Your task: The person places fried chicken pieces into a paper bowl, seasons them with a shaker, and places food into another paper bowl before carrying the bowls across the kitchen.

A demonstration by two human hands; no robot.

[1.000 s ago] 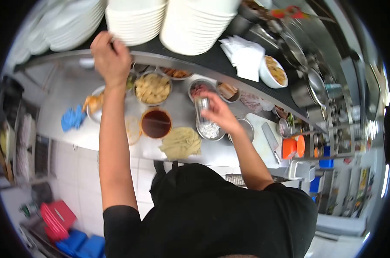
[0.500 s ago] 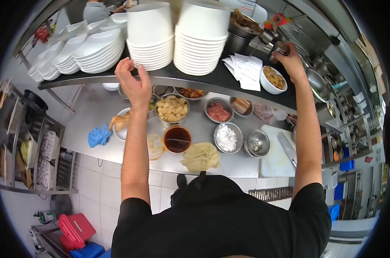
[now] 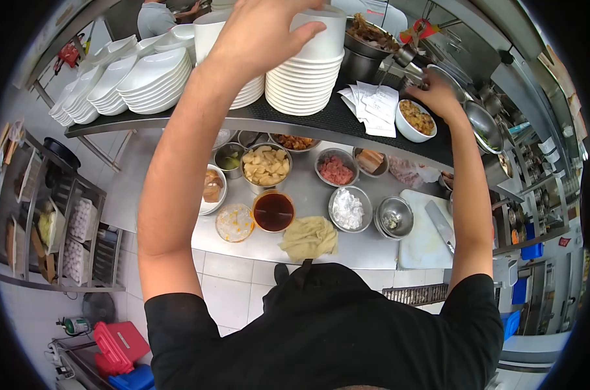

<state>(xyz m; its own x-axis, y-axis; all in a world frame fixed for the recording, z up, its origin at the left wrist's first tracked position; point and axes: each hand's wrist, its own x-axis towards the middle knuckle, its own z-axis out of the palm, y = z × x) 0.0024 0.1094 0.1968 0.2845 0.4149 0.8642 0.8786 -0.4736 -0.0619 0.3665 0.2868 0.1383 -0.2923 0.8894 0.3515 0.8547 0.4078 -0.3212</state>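
My left hand (image 3: 262,36) is raised in front of the stacked white bowls (image 3: 304,78), its thumb stretched away from the fingers; the fingertips run past the top edge. Nothing shows in it. On the right of the shelf, my right hand (image 3: 440,96) curls its fingers around something small and dark, partly hidden and blurred. Just below that hand stands a white bowl of chunky brown-yellow food (image 3: 416,121). White paper slips (image 3: 375,107) lie left of this bowl.
Stacked white dishes (image 3: 153,78) fill the left of the shelf (image 3: 243,122). Below are potato-like chunks (image 3: 265,164), dark red sauce (image 3: 273,212), raw meat (image 3: 336,170), white powder (image 3: 348,209), a folded cloth (image 3: 309,238) and a knife (image 3: 440,224) on a cutting board (image 3: 418,250).
My left hand has risen up and to the right, from beside the bowl stacks to in front of their tops. The right hand has shifted slightly down, its fingers still curled.
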